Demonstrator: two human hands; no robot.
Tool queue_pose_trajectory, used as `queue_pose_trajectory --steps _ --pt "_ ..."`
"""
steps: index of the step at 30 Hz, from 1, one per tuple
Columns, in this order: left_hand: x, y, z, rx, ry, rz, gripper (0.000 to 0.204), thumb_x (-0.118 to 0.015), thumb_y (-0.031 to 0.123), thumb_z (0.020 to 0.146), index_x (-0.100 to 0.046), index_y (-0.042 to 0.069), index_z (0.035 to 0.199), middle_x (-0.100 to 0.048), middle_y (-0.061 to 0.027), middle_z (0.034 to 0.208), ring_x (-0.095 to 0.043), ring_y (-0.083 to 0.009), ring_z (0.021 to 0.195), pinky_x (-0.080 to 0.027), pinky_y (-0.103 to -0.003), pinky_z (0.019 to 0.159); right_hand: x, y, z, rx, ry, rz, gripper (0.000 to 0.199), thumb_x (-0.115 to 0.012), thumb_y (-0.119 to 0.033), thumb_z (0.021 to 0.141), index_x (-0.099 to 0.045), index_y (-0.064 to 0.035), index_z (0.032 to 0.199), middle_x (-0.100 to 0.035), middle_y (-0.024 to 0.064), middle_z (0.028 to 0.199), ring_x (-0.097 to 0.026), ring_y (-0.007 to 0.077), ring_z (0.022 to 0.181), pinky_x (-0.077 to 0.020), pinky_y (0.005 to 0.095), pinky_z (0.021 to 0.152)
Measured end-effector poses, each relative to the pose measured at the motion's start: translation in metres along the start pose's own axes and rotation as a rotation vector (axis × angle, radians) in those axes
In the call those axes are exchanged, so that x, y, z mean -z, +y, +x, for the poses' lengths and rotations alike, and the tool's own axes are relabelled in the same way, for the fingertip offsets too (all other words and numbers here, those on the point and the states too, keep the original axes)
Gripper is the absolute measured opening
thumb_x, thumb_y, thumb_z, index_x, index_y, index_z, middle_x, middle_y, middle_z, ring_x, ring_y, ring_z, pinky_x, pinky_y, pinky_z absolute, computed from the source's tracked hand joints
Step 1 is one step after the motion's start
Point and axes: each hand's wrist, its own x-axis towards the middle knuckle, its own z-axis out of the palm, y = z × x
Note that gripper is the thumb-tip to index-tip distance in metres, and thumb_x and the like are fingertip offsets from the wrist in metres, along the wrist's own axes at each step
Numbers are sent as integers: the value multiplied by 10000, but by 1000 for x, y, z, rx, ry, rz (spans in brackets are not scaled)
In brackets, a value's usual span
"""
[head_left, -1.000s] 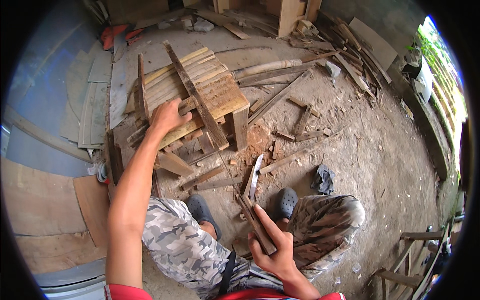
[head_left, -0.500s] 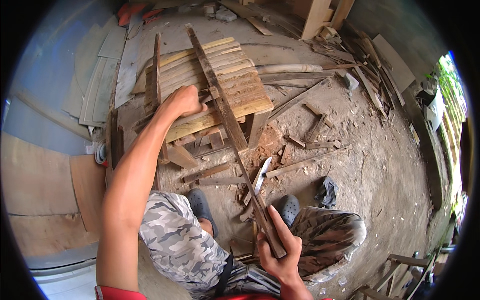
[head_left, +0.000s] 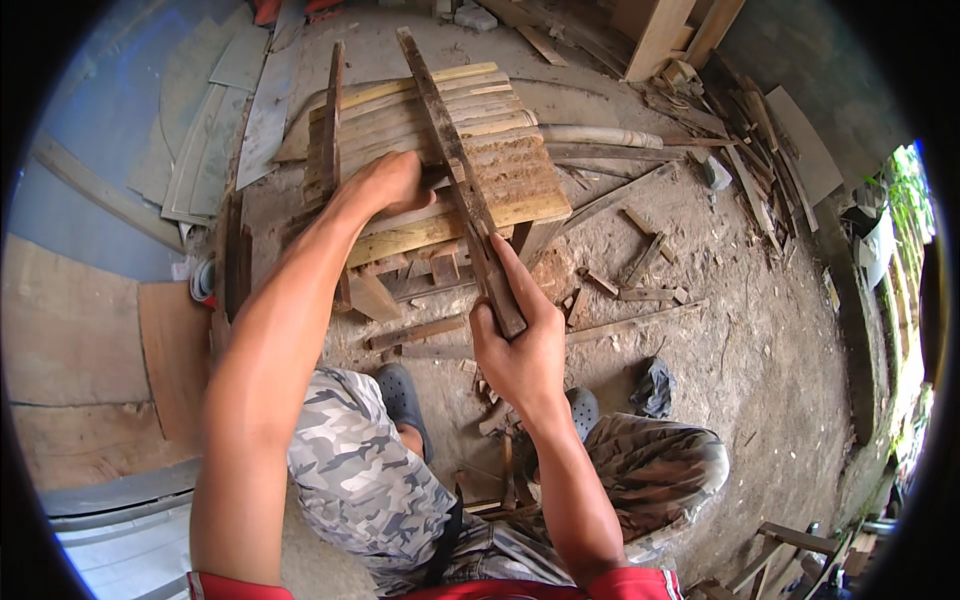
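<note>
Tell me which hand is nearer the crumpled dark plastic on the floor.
Right. The right hand, holding a dark wooden piece, is up and left of the crumpled dark plastic; the left hand is farther away, upper left, over the wooden slats.

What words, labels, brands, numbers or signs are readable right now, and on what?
None can be read.
Long dark-brown wooden strip in the right hand: no lettering visible.
Small round white-and-red container at far left: any marking is too small to read.
</note>
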Motion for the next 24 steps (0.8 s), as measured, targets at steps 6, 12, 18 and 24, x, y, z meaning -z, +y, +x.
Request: queue_pose_trajectory --steps 6,12,18,24 --pt "0 -1 2 37 -72 -76 458 -739 303 872 -675 -142 959 -703 -246 865 -672 -331 786 -535 -431 774 41 -15 -78 -84 -46 -10 644 -594 31 814 -481 19 1447 -710 223 1167 -740 196 938 -556 299 803" --pt "9 10 -13 1 -29 -7 445 -728 310 856 -694 -81 1066 -712 -245 1053 -699 -339 947 -558 -434 850 46 -21 -72 9 -22 -105 629 -597 30 812 -503 12 1434 -695 227 1207 -734 242 1007 -558 310 842" --pt "6 0 -5 22 10 -12 471 -732 347 876 -690 -70 1091 -697 -258 1103 -687 -347 1018 -550 -421 890 -14 6 22 -50 3 20 563 -588 -11 851 -536 12 1411 -689 190 1236 -662 166 1073 -504 283 924" --pt "14 13 -10 61 -96 -45 443 -715 285 855 -678 -59 1132 -699 -232 1146 -686 -338 1049 -553 -433 895 38 -31 -70 -176 -78 12 650 -576 39 827 -464 4 1467 -688 252 1202 -708 208 1058 -536 307 887"
